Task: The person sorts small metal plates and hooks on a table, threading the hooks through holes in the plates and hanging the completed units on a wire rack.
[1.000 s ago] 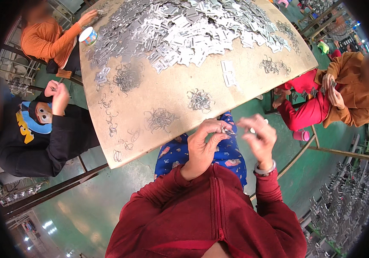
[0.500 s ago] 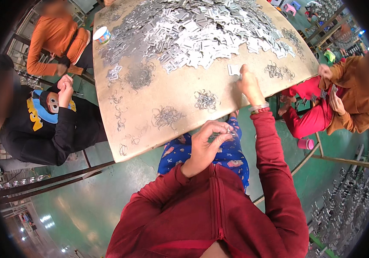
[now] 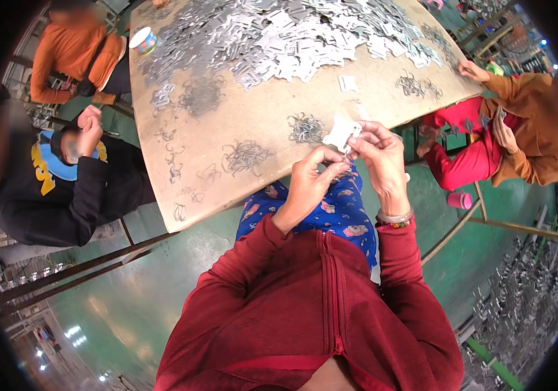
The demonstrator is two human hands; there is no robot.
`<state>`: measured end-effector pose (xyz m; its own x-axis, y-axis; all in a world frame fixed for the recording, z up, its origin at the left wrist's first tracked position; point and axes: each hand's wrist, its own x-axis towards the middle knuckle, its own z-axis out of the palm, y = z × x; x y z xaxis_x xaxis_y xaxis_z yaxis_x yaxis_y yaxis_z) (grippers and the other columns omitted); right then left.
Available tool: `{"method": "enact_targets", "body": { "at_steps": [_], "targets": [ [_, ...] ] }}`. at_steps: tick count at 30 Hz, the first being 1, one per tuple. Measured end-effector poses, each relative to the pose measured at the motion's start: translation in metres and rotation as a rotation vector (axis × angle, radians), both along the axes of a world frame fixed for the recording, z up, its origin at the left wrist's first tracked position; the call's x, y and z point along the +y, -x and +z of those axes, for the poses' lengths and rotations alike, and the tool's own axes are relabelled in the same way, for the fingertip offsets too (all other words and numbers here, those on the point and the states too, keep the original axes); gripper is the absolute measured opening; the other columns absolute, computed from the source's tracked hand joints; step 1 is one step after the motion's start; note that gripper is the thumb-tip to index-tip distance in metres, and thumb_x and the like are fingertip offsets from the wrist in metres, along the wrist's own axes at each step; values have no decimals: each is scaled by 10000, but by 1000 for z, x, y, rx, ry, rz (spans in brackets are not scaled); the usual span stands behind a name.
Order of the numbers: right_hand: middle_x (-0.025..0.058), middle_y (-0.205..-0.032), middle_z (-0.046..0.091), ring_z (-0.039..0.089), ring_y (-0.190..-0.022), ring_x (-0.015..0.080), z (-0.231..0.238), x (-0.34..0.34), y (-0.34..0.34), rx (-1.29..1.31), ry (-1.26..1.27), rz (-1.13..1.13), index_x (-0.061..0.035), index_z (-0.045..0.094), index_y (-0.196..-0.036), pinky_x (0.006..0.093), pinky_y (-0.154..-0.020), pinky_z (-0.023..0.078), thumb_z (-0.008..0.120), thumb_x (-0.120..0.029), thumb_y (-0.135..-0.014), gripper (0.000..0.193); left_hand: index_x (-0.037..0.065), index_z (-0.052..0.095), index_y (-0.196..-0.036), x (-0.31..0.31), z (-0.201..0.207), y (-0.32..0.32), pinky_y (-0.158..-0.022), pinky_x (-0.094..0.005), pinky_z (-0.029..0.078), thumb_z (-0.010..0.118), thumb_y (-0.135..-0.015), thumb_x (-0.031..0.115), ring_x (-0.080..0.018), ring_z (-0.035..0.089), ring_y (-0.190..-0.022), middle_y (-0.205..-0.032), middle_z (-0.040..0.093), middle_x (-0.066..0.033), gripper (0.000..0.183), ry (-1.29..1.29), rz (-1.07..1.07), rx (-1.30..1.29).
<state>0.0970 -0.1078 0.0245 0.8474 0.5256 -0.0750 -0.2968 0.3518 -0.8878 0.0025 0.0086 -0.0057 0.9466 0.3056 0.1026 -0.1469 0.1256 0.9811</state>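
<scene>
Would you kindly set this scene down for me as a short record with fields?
Right hand: holds a pale plate
Left hand: fingertips close to the plate's lower corner; any small part between them is too unclear to tell
Table: a large heap of plates at the far side; clusters of curved wires nearer; a cup at far left
People nearby: orange sleeves and black sleeves at left, brown sleeves at right

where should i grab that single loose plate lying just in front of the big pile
I'd pinch the plate by its near edge, coming from your side: it looks thin and lies flat on the table, with that edge uncovered, while its far edge faces the pile.
</scene>
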Motion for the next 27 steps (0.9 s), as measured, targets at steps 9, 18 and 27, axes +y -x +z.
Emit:
{"method": "enact_targets", "body": {
  "at_steps": [9,18,27],
  "targets": [
    [50,-774,623,578,-746,96,19,-8,30,-324,413,-270,25,617,-884,205,-672,449,697,88,-688,221,-15,584,-852,-3,4,3,-667,-246,480,642,-803,39,-90,576,-756,-812,617,-49,94,-75,25,-48],
    [54,-794,629,588,-743,106,13,6,38,-297,304,-271,9,594,-835,228,-751,463,706,104,-683,211,45,575,-1094,80,-1,26,-861,-308,427,604,-808,123,-191,555,-1017,-1119,584,-89,298,-504,317,80],
    [57,-810,632,583,-760,112,14,-7,38,-298,324,-206,1,587,-823,238,-776,452,699,120,-677,220,24,657,-858,285,-50,30,-725,-418,464,592,-790,143,-348,583,-776,-828,625,-165,152,-1208,608,399]
  ]
}}
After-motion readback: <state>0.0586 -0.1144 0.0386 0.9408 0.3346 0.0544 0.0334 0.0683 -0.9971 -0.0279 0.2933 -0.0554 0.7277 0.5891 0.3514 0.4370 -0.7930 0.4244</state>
